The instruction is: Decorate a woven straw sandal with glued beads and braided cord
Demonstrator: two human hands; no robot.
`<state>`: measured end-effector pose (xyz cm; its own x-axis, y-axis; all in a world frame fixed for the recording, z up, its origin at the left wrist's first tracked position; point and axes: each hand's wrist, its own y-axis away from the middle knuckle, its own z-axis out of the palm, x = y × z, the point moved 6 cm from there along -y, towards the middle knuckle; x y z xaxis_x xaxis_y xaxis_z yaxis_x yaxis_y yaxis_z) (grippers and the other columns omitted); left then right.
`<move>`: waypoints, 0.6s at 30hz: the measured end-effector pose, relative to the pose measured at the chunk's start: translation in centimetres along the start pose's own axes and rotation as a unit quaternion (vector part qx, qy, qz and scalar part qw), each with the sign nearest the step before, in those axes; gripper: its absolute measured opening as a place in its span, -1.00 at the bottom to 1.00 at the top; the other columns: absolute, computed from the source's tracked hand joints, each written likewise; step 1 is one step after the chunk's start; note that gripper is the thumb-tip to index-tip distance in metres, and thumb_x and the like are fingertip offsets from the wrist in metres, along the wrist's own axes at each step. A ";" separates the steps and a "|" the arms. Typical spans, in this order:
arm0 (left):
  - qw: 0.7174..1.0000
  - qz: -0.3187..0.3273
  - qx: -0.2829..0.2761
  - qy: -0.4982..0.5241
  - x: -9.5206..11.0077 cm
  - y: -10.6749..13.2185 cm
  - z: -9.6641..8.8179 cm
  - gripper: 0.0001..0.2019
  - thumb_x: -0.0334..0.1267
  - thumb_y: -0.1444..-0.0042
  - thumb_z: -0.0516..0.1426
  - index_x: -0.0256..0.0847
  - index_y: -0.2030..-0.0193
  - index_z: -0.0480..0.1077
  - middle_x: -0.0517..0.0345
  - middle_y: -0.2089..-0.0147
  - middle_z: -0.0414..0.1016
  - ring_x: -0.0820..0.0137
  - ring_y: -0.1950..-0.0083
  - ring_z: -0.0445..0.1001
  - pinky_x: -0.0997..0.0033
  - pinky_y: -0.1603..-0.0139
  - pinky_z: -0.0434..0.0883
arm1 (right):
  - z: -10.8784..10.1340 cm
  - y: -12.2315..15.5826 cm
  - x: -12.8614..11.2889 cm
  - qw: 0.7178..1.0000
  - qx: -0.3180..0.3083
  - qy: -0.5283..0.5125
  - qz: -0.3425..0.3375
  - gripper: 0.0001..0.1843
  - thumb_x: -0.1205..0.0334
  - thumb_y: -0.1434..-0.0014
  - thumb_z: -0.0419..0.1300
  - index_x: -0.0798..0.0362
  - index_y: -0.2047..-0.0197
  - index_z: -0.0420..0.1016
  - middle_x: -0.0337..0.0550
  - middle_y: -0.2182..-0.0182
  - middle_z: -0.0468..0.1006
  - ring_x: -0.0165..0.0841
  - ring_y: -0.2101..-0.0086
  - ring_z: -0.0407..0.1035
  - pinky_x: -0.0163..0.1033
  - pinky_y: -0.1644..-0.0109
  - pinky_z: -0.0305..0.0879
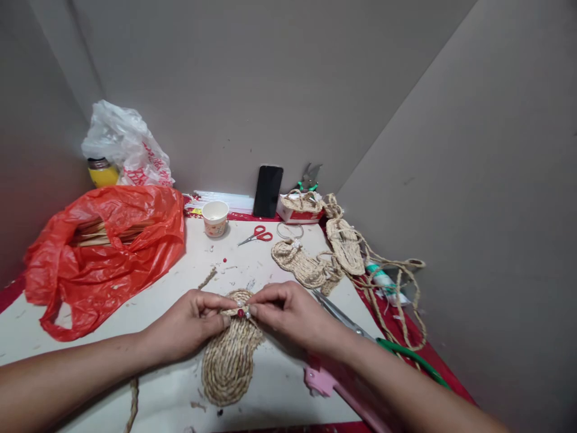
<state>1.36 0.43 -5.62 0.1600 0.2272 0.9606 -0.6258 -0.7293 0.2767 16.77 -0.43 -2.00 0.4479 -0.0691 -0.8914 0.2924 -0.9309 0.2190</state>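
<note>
A woven straw sandal sole [228, 361] lies on the white table [171, 282] in front of me. My left hand [189, 325] and my right hand [286, 313] meet over its front end. Both pinch the straw strap [234, 311] there, fingers closed. A small red bead [240, 313] and a pale bead sit on the strap between my fingertips. My right forearm lies over large green-handled scissors [406, 355] and a pink object [318, 380].
A red plastic bag [108, 252] with sticks fills the left. At the back stand a white bag [126, 147], yellow jar [103, 173], paper cup [215, 218], phone [267, 190] and red scissors [256, 236]. Finished straw sandals [311, 264] and cords lie right.
</note>
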 end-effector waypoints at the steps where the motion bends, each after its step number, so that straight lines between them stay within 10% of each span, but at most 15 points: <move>1: 1.000 0.001 0.000 -0.003 -0.1 0.0 0.0 -0.72 -0.34 -0.04 0.16 -0.28 0.10 0.54 0.20 0.44 0.49 0.54 0.46 0.21 0.52 0.39 0.15 | -0.1 -0.3 0.0 1.000 -0.017 -0.010 0.013 -0.77 0.21 -0.05 0.19 0.15 0.42 0.63 -0.26 0.61 0.44 -0.46 0.55 0.19 -0.34 0.46 0.10; 18: 0.991 0.038 0.014 -0.128 0.4 0.5 0.4 -0.66 -0.32 -0.14 0.06 -0.17 -0.04 0.48 0.16 0.24 0.61 0.42 0.35 0.42 0.49 0.32 0.32 | -0.5 -2.6 0.6 0.985 -0.141 -0.075 0.063 -0.84 0.19 0.13 0.31 0.13 0.49 0.62 -0.31 0.62 0.47 -0.50 0.56 0.19 -0.34 0.40 0.10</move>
<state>1.45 -0.09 -5.07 0.3043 0.0026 0.9526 -0.6226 -0.7563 0.2009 16.73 2.15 -2.87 0.3722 -0.2489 -0.8942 0.4750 -0.7766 0.4138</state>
